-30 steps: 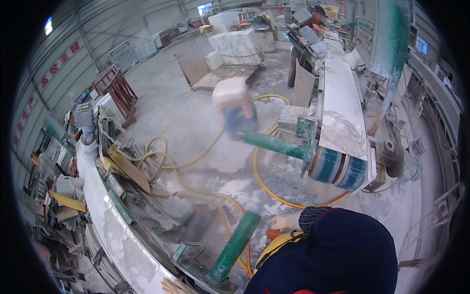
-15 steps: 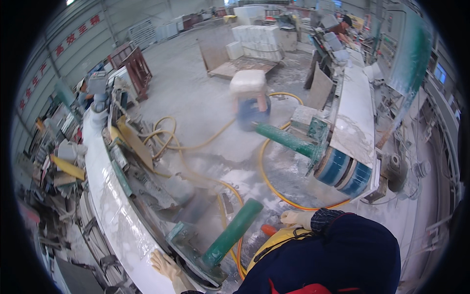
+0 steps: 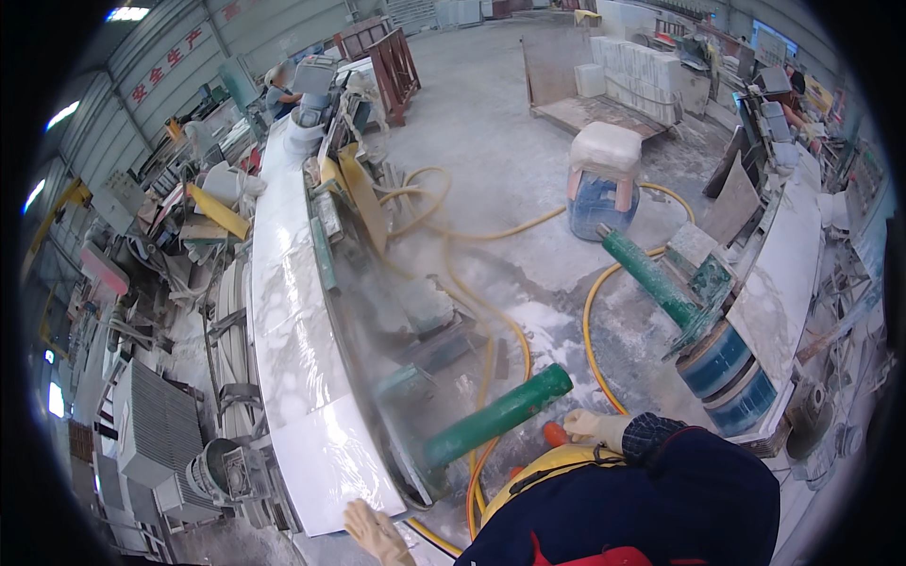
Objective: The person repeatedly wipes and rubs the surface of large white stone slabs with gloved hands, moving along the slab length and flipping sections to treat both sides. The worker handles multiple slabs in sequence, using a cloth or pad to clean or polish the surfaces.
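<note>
Both my hands wear cream gloves. My left hand [image 3: 376, 531] has its fingers spread at the near right corner of a glossy white panel [image 3: 330, 462], touching its edge. The panel lies at the near end of a long white-topped conveyor [image 3: 300, 349]. My right hand [image 3: 595, 427] hangs before my waist beside the yellow apron [image 3: 538, 472], fingers loosely apart, with nothing visible in it. An orange object [image 3: 555, 434] shows just left of that hand; its kind is unclear. A green roller tube [image 3: 495, 415] juts out between my hands.
Yellow hose [image 3: 593, 325] loops over the wet floor. A blue drum with a wrapped white top [image 3: 604, 203] stands ahead. Another green tube [image 3: 651, 278] sticks out from the right-hand line with its blue roller [image 3: 725, 375]. A person [image 3: 280, 94] is at the far left.
My view has swung left, so the scene sits farther right. More of the panel's near end shows, and my left hand is now at its corner. My right hand stays near my waist.
</note>
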Demonstrator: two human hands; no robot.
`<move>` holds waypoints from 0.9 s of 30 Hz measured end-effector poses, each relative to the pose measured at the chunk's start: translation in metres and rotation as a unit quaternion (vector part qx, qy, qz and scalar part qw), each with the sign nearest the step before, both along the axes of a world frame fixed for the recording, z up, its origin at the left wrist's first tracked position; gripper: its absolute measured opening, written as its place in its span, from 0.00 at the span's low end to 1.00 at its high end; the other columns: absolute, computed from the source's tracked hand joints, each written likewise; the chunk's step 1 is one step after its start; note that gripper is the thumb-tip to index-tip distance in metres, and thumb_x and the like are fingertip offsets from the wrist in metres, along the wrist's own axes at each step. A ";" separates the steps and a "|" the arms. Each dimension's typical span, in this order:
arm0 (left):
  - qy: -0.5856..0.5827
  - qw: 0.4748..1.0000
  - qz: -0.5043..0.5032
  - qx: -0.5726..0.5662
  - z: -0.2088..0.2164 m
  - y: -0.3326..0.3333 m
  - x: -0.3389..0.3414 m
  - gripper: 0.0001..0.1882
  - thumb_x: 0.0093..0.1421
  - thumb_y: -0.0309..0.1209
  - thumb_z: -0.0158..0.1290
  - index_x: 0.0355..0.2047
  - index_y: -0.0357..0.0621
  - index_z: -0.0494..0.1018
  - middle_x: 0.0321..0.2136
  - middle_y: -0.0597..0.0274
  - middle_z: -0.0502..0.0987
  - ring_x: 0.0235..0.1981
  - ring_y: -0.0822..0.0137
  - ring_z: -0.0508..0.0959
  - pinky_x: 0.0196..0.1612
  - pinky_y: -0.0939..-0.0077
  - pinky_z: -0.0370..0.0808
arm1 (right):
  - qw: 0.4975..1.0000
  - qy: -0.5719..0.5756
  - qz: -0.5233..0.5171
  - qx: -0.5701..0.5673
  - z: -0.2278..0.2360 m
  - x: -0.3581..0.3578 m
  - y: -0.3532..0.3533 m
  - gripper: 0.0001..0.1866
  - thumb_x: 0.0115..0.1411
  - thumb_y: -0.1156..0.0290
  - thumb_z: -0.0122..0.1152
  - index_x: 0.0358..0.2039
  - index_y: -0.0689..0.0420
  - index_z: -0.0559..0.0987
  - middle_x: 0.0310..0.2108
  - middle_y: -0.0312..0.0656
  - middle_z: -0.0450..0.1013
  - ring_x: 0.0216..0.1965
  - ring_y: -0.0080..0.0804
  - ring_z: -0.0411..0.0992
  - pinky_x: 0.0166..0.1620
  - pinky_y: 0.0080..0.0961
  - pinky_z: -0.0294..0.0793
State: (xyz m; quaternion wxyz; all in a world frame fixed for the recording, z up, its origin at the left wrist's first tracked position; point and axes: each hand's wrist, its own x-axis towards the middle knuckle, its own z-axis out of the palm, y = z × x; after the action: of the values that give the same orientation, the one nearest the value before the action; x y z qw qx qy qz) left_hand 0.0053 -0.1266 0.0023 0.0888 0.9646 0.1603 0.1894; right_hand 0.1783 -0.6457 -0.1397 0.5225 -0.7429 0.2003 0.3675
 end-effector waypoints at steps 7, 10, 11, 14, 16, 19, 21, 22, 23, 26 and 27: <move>0.046 0.968 0.236 0.072 -0.002 0.105 -0.006 0.28 0.71 0.39 0.45 0.66 0.37 0.64 0.62 0.38 0.69 0.64 0.42 0.67 0.67 0.51 0.61 | 1.000 -0.006 0.007 0.013 0.008 0.013 0.015 0.16 0.63 0.65 0.64 0.49 0.56 0.79 0.32 0.39 0.77 0.23 0.25 0.73 0.25 0.25 0.73; 0.177 0.944 0.279 0.015 0.023 0.137 0.018 0.30 0.72 0.44 0.41 0.66 0.36 0.62 0.62 0.37 0.68 0.64 0.43 0.67 0.67 0.52 0.62 | 0.999 -0.008 -0.033 0.036 0.017 0.005 0.012 0.19 0.63 0.66 0.63 0.53 0.58 0.77 0.35 0.41 0.78 0.27 0.26 0.75 0.29 0.27 0.76; 0.217 0.934 0.284 -0.012 0.029 0.143 0.028 0.30 0.72 0.45 0.40 0.66 0.36 0.62 0.62 0.36 0.67 0.64 0.43 0.67 0.66 0.52 0.62 | 0.998 -0.028 -0.038 0.036 0.018 -0.001 0.008 0.19 0.63 0.66 0.64 0.53 0.58 0.77 0.36 0.42 0.78 0.27 0.27 0.76 0.29 0.28 0.77; 0.159 0.954 0.243 -0.075 0.031 0.151 0.052 0.30 0.72 0.43 0.40 0.67 0.35 0.59 0.63 0.35 0.66 0.64 0.42 0.66 0.66 0.53 0.62 | 0.997 -0.051 -0.057 0.006 0.018 -0.016 -0.011 0.19 0.62 0.66 0.64 0.52 0.60 0.77 0.38 0.43 0.79 0.29 0.30 0.78 0.31 0.31 0.78; 0.140 0.962 0.226 -0.057 0.024 0.156 0.070 0.30 0.72 0.43 0.40 0.68 0.35 0.58 0.63 0.35 0.65 0.64 0.41 0.65 0.67 0.54 0.62 | 0.997 -0.044 -0.070 -0.011 0.014 -0.030 -0.026 0.20 0.62 0.66 0.64 0.52 0.60 0.77 0.39 0.44 0.80 0.30 0.31 0.79 0.32 0.32 0.79; 0.118 0.973 0.194 -0.034 0.014 0.169 0.091 0.30 0.72 0.41 0.41 0.69 0.35 0.56 0.65 0.37 0.64 0.64 0.41 0.64 0.68 0.55 0.60 | 0.993 -0.027 -0.105 -0.053 0.011 -0.054 -0.050 0.19 0.60 0.66 0.65 0.50 0.59 0.78 0.37 0.43 0.80 0.29 0.32 0.79 0.32 0.32 0.79; 0.120 0.976 0.178 -0.036 0.009 0.176 0.098 0.30 0.73 0.41 0.40 0.68 0.32 0.56 0.66 0.37 0.62 0.65 0.41 0.63 0.68 0.54 0.59 | 0.992 -0.016 -0.114 -0.054 0.012 -0.064 -0.062 0.19 0.59 0.66 0.65 0.49 0.59 0.79 0.37 0.43 0.80 0.29 0.33 0.79 0.33 0.31 0.79; 0.122 0.976 0.176 -0.041 0.008 0.178 0.099 0.31 0.72 0.41 0.40 0.69 0.33 0.55 0.67 0.38 0.61 0.65 0.41 0.63 0.69 0.54 0.58 | 0.992 -0.010 -0.114 -0.059 0.012 -0.067 -0.065 0.18 0.59 0.66 0.65 0.49 0.59 0.79 0.36 0.43 0.80 0.29 0.33 0.79 0.33 0.31 0.78; 0.125 0.976 0.172 -0.043 0.007 0.179 0.097 0.31 0.72 0.40 0.40 0.69 0.33 0.55 0.67 0.38 0.61 0.66 0.41 0.63 0.69 0.55 0.58 | 0.992 -0.006 -0.111 -0.057 0.012 -0.068 -0.067 0.19 0.60 0.65 0.64 0.50 0.59 0.78 0.37 0.43 0.80 0.30 0.32 0.79 0.33 0.31 0.79; 0.118 0.981 0.152 -0.030 0.009 0.177 0.082 0.30 0.72 0.40 0.40 0.69 0.32 0.56 0.67 0.38 0.61 0.67 0.43 0.62 0.70 0.55 0.56 | 0.994 -0.001 -0.091 -0.056 0.013 -0.061 -0.064 0.19 0.61 0.65 0.62 0.51 0.58 0.78 0.38 0.44 0.79 0.32 0.32 0.79 0.34 0.30 0.80; 0.125 0.981 0.147 -0.026 0.010 0.176 0.075 0.30 0.72 0.39 0.40 0.69 0.32 0.56 0.67 0.38 0.61 0.68 0.43 0.62 0.70 0.56 0.56 | 0.995 -0.005 -0.081 -0.061 0.013 -0.055 -0.059 0.18 0.60 0.65 0.63 0.49 0.58 0.79 0.37 0.43 0.80 0.32 0.33 0.79 0.35 0.30 0.79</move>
State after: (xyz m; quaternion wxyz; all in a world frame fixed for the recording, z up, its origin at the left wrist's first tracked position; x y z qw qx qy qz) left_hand 0.0800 0.0496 0.0120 0.0643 0.9441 0.3147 0.0739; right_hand 0.1238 -0.7047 -0.1271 0.5051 -0.7565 0.2793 0.3076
